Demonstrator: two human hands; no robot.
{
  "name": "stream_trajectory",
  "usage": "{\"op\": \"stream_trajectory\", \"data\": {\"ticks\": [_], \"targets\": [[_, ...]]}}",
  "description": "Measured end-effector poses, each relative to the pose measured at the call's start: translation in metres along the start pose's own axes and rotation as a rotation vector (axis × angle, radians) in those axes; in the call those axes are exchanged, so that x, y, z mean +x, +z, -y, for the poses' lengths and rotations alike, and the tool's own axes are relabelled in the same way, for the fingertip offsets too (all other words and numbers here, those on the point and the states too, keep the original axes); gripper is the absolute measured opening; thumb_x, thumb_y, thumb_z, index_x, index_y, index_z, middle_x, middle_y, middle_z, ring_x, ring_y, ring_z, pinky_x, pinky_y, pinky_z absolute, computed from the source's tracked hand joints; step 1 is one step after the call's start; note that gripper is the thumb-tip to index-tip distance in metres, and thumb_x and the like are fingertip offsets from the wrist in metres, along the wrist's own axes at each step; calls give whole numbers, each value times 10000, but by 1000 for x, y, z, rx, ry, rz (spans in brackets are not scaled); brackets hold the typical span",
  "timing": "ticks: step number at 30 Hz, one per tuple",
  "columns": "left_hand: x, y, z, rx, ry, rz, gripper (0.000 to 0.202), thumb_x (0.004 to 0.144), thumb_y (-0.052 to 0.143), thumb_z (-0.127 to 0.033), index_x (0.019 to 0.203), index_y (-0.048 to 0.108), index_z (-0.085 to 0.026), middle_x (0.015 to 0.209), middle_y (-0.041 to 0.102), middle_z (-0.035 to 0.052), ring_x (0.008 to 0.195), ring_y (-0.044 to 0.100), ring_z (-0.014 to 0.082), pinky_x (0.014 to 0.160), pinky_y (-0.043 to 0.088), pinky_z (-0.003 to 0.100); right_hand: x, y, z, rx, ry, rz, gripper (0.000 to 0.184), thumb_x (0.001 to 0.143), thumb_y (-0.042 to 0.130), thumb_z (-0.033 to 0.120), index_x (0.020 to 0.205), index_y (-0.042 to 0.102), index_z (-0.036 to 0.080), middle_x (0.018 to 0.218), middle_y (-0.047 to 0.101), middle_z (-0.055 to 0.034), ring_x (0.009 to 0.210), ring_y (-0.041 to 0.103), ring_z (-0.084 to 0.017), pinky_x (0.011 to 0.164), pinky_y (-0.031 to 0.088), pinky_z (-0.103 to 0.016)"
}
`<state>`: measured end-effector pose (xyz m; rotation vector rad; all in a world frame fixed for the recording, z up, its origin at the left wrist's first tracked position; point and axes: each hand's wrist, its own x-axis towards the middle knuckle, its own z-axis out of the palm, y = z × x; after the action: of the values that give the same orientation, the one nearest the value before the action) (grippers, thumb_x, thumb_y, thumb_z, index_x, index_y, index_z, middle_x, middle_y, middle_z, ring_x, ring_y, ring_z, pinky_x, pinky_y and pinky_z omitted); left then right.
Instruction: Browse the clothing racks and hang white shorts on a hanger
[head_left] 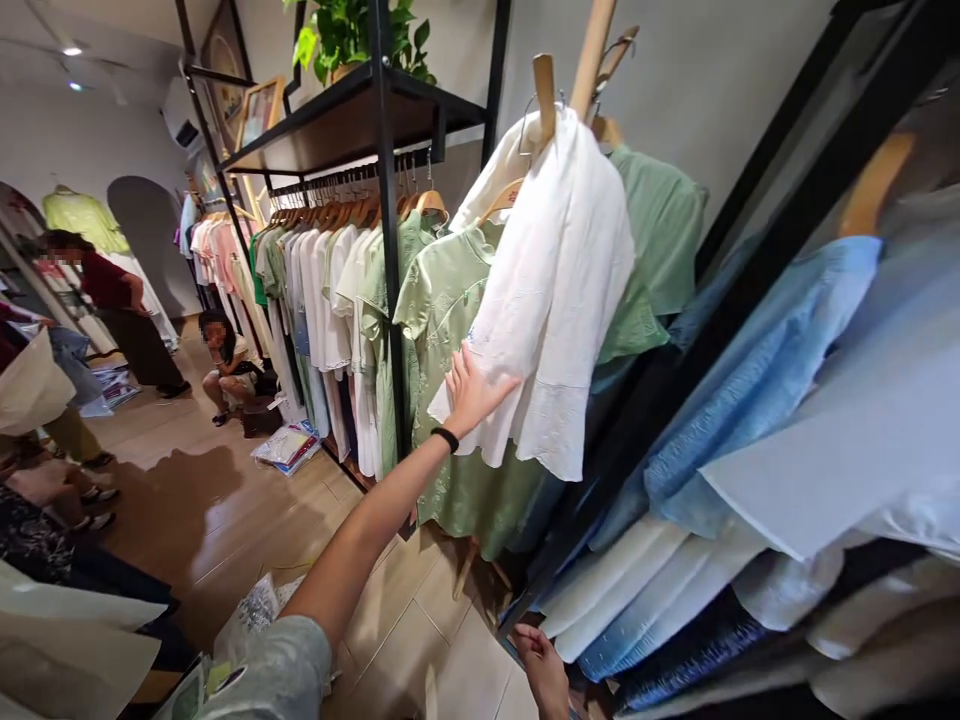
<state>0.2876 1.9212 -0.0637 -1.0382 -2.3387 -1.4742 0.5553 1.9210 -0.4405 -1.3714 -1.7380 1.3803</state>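
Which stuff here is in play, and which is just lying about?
In play: left hand on white garment; right hand low by the blue garments.
Lying about: green shirts, floor packets, potted plant.

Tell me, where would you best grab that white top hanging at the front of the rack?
Probably by the wooden hanger at its top, coming from the open aisle side. The white top hangs limp, so a grip on the cloth would only bunch it; the left hand touches its lower edge. Green shirts crowd close behind.
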Motion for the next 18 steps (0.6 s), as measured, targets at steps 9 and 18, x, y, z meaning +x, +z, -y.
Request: {"op": "stream_trajectory", "data": {"ticks": [9, 18], "targets": [[20, -4, 24, -129, 291, 258, 188, 945, 475, -256, 947, 634, -155, 1022, 714, 101, 921, 647, 233, 827, 492, 317, -5, -25, 56, 113, -63, -6, 335, 440, 560, 558, 599, 672, 285, 616, 685, -47, 694, 691, -388, 774, 566, -569], [-22, 10, 13, -44, 366, 299, 277, 913, 442, -160, 1182, 506, -142, 1040, 671, 141, 938, 641, 263, 842, 517, 381, 10, -43, 305, 159, -653, -213, 830, 733, 596, 648, 1404, 437, 186, 1430, 443, -180, 1314, 481, -328, 1063, 468, -496]]}}
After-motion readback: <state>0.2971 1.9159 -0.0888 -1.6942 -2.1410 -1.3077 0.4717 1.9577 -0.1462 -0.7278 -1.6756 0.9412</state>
